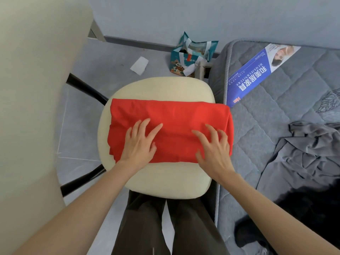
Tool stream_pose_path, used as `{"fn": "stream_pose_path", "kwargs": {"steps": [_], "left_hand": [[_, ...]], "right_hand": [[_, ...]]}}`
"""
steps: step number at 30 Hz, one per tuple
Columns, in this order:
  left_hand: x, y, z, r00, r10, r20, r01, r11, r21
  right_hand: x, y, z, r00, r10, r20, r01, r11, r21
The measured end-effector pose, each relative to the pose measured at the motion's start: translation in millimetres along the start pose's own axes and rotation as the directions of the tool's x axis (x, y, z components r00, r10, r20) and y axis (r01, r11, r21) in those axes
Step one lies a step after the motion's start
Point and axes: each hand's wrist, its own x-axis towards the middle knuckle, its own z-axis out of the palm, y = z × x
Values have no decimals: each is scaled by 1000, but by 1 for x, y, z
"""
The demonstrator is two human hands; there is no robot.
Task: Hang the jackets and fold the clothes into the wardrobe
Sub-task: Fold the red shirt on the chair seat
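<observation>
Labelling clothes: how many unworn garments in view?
3: folded red cloth garment on the padded cream chair seat; crumpled grey fabric garment on the quilted grey mattress; black fabric garment nearer the camera on that mattress. More may be hidden.

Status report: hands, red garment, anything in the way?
Left hand flat on red garment, right hand fingertips on it. Garment folded, lying on cream chair seat. Grey clothes heaped on mattress beside; nothing over the garment.
</observation>
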Motion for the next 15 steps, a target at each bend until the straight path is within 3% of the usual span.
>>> {"fn": "stream_pose_path", "kwargs": {"steps": [4,9,11,13,15], "left_hand": [[42,18,5,982,-25,189,19,999,31],[79,-5,2,888,-130,441,102,991,88],[81,-6,-1,943,-92,320,50,989,137],[85,-6,-4,990,-44,134,24,989,149],[91,-7,-7,991,-39,125,24,992,121]], "right_hand": [[12,-13,24,947,129,294,-148,988,45],[17,3,33,901,156,406,-169,986,-4],[15,3,27,936,142,321,-148,989,-4],[8,1,21,989,68,132,-62,997,-51],[2,-3,19,997,-74,10,75,991,-112]]}}
